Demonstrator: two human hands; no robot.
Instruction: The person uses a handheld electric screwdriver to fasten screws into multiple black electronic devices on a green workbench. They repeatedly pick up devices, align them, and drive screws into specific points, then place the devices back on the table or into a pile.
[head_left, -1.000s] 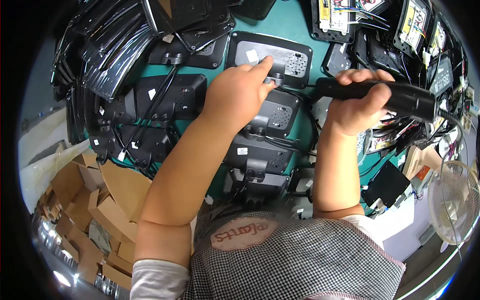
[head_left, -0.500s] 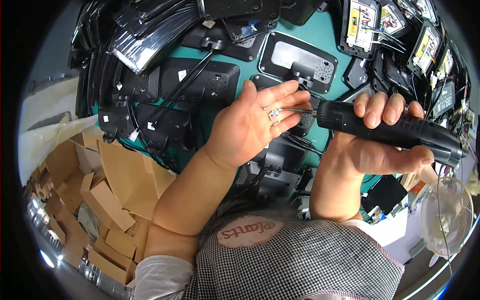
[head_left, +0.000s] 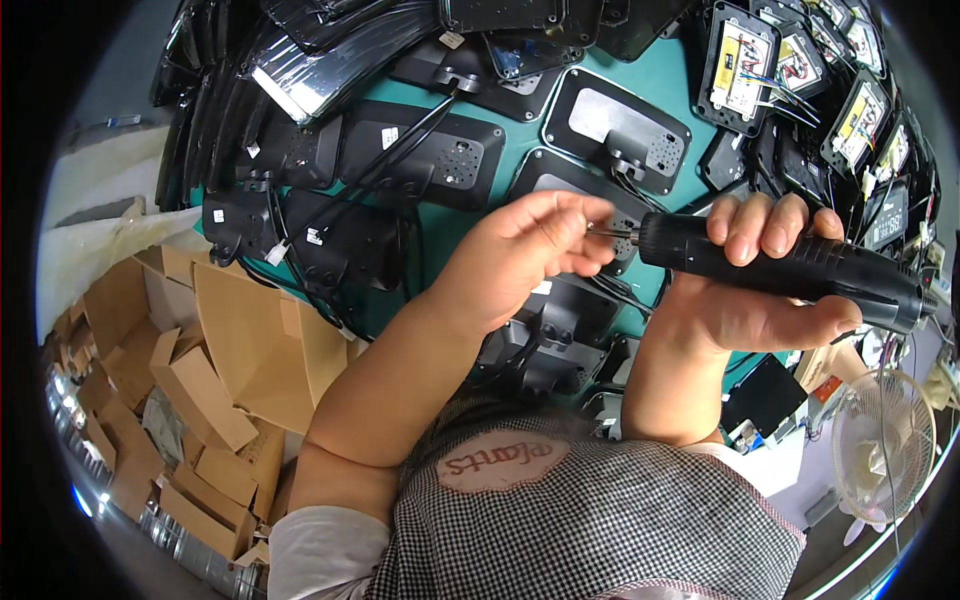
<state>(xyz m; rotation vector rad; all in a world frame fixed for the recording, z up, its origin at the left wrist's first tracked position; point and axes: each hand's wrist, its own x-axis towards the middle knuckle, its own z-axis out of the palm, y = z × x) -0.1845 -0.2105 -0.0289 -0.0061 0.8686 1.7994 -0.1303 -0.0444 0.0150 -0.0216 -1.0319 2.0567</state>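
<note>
My right hand (head_left: 765,255) is wrapped round a black electric screwdriver (head_left: 690,240), held level with its thin metal bit (head_left: 612,233) pointing left. At the bit's tip is my left hand (head_left: 515,255), its thumb and fingers curled together; the fingers are partly blurred. The small silver screws it holds are hidden behind the fingers now. Beneath both hands lie black device housings with stands, one of them a housing with a grey panel (head_left: 585,115), another a dark housing (head_left: 545,172) partly under the left hand.
The housings lie on a green mat (head_left: 665,75). Stacked black panels (head_left: 330,60) stand far left, cables (head_left: 400,150) trailing among housings. Open housings with wires (head_left: 740,70) crowd the far right. Cardboard boxes (head_left: 245,340) fill the left side; a fan (head_left: 880,450) stands at right.
My left hand was spread palm up with screws on its fingers; its thumb and fingers have now curled in at the bit's tip. The right hand keeps its hold on the screwdriver.
</note>
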